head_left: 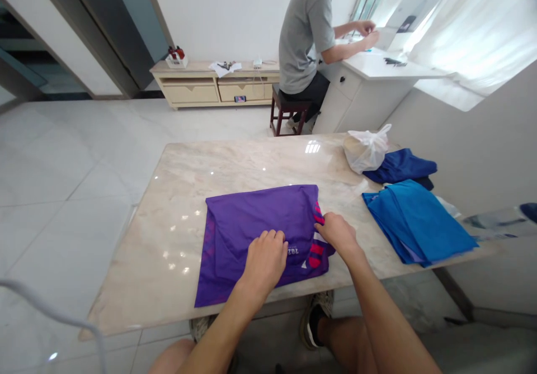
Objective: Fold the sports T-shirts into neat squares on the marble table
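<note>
A purple jersey (255, 223) with red stripes at its right edge lies partly folded on the marble table (176, 195), near the front edge. My left hand (265, 257) rests on the lower middle of the jersey, fingers curled down against the cloth beside white printed digits. My right hand (338, 234) pinches the jersey's striped right edge with closed fingers.
Folded blue garments (415, 220) lie at the table's right, a darker blue one (400, 166) and a white plastic bag (366, 149) behind them. A person in a grey shirt (304, 27) sits on a stool at a white desk beyond. A low cabinet (210, 83) stands by the wall.
</note>
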Tool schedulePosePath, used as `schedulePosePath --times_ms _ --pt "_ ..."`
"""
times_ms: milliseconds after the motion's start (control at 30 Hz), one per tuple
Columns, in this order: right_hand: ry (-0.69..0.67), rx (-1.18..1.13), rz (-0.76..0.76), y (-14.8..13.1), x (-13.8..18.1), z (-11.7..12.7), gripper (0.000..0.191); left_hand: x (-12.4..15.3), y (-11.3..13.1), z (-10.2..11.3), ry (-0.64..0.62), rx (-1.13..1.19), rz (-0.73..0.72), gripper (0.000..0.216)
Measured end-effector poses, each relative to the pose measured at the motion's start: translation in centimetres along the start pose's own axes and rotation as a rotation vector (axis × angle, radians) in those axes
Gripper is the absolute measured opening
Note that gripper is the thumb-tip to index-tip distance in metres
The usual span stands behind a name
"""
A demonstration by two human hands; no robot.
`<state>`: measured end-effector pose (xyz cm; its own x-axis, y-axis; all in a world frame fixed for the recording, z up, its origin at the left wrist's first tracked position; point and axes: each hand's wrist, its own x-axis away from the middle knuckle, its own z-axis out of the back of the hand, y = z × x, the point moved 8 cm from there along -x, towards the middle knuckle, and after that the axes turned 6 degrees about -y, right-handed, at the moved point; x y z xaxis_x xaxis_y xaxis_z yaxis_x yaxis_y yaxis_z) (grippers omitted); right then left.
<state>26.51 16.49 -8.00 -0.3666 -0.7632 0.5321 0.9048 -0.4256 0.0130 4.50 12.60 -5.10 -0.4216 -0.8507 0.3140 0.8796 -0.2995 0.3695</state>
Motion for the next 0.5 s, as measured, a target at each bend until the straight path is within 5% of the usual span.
schedulePosePath --times_ms 133,300,500 --pt "0.039 -0.04 0.029 -0.5 1.2 0.6 0.035 -1.3 -0.1 -0.5 0.044 0.207 0.018 0.02" --pt "0.064 -0.195 0.131 -3.3 2.8 0.4 0.036 -4.0 -0.3 -2.1 0.148 0.752 0.05 0.028" --pt "-0.052 -0.47 0.454 -6.0 5.6 -0.6 0.028 -5.8 -0.1 -5.8 -0.06 1.476 0.215 0.044"
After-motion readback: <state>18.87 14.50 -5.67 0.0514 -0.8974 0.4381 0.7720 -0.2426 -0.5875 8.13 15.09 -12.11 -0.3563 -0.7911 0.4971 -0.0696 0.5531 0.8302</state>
